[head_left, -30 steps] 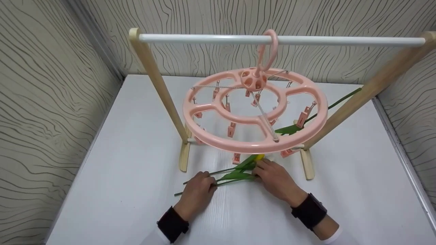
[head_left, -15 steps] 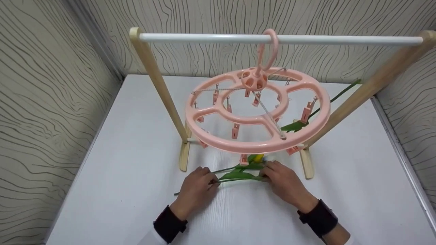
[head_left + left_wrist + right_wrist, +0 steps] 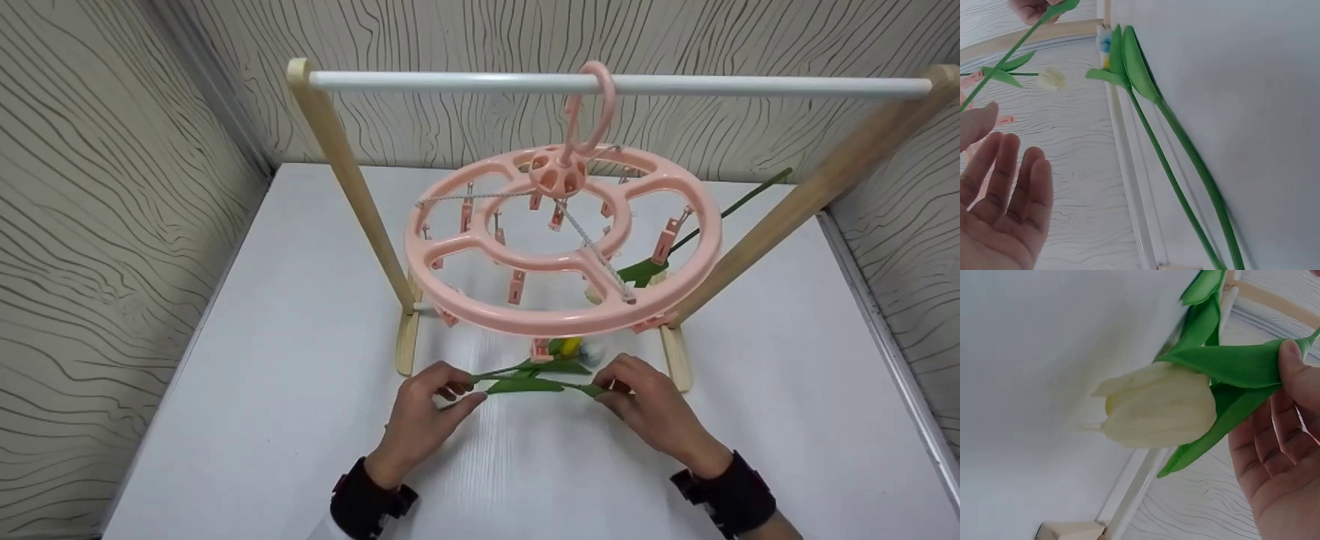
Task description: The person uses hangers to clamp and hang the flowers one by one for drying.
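Pink hanger (image 3: pixel 517 322) partly masks far tulip's (image 3: pixel 643 271) bloom. Under its front rim, blue-white bloom (image 3: pixel 592 352), too blurred to read. Nearer side of hanger: held tulip (image 3: pixel 1157 408), bloom hidden by right hand (image 3: pixel 652 405) in head view. Right of hanger: wooden post (image 3: pixel 817 199), top cut off.

The place looks booth-like, with wavy-lined panels (image 3: pixel 67 225) (grey trim (image 3: pixel 212 90) at one corner) bounding a white tabletop (image 3: pixel 292 420).

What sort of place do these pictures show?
Probably a small test or recording booth: patterned panels rise at the left, back and right of a white tabletop, on which a wooden-legged clothes rack stands. Its exact purpose cannot be told.
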`<state>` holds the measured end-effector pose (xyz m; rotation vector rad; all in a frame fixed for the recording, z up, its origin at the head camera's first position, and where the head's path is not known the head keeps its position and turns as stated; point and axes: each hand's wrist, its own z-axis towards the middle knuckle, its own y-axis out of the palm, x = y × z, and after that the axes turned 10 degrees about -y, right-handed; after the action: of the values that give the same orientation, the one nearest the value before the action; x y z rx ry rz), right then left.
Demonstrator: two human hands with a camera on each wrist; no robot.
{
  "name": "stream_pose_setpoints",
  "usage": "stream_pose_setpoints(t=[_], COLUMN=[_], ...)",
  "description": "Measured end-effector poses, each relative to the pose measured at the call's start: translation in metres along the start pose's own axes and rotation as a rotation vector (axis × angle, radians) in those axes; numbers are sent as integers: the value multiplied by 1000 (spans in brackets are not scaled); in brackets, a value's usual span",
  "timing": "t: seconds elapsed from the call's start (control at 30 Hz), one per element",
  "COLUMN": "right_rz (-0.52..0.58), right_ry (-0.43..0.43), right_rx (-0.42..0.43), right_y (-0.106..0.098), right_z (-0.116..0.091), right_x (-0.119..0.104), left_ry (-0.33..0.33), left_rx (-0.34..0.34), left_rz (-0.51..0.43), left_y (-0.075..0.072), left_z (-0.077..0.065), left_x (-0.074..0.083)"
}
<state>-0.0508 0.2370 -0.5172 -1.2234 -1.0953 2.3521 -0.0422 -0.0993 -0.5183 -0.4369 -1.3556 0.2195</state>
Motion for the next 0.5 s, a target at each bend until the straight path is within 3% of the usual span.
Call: stream_pose_setpoints(t=[0.23,0.5], right_rz=[155,296], right_ry=[5,8], right_rx=[13,14], right_y=[4,10], right_z=[1,1], right_x=[-15,-30], left_ry=[29,109], left_rx=[-18,-116], left_rz=[-316,-479], left_y=[23,42], left_z=[3,2], left_x=[18,33])
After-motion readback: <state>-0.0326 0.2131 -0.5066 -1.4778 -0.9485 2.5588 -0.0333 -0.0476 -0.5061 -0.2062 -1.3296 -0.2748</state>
